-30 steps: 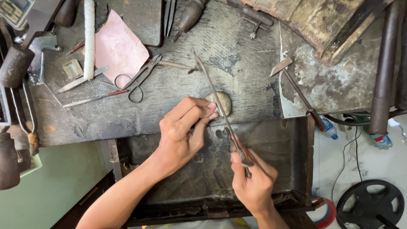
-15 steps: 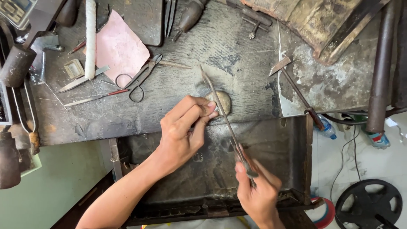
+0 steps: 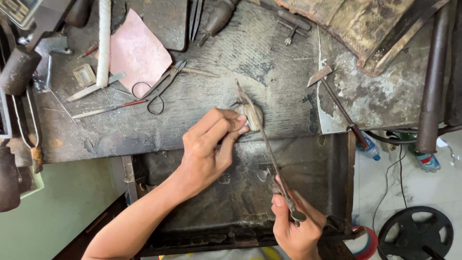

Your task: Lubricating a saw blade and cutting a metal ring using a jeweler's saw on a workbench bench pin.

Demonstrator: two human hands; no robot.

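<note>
Pinching one small piece (image 3: 246, 123), hard to make out, at desk (image 3: 202, 120) front edge with left hand (image 3: 208, 149); gripping one file (image 3: 263, 139) in right hand (image 3: 297, 230), partly cut off.

Our left forearm comes in from the near left and slants up toward the middle of the scene. Our left hand (image 3: 209, 149) lies knuckles up, its fingers (image 3: 226, 126) stretched forward and bunched together, thumb against the fingertips in a pinch. Our right hand (image 3: 298, 226) sits nearer, low at the right, with only its wrist showing at the near edge. Its fingers are curled into a closed grip, thumb pressed along the top.
</note>
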